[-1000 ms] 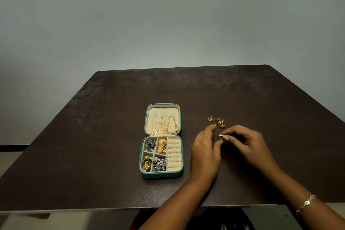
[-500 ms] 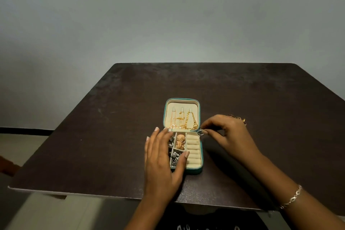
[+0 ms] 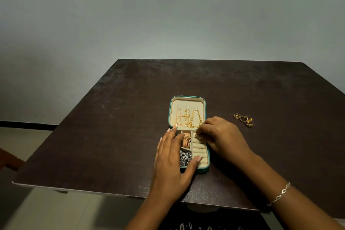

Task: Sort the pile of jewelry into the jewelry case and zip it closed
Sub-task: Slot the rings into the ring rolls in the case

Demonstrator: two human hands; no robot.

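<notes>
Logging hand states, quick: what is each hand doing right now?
Left hand: open, fingers straight, resting on the jewelry case.
Right hand: pinching a small ring over the ring rolls.

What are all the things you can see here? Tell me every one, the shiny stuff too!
table: one, dark brown, fills the lower view
wall: one, grey, behind the table
jewelry case: one, teal with cream lining, open, mid-table
gold chains: several, gold, hanging in the lid
gold pieces: small heap, gold, far middle compartment
beaded pieces: heap, silver-grey, near middle compartment
ring rolls: a row, cream, right side of the case
loose rings: three, gold, on the table right of the case
small ring: one, colour unclear, at the farthest ring roll
bracelet: one, silver, right wrist
left hand: flat on the case's left side
right hand: fingers curled, pinching the small ring
</notes>
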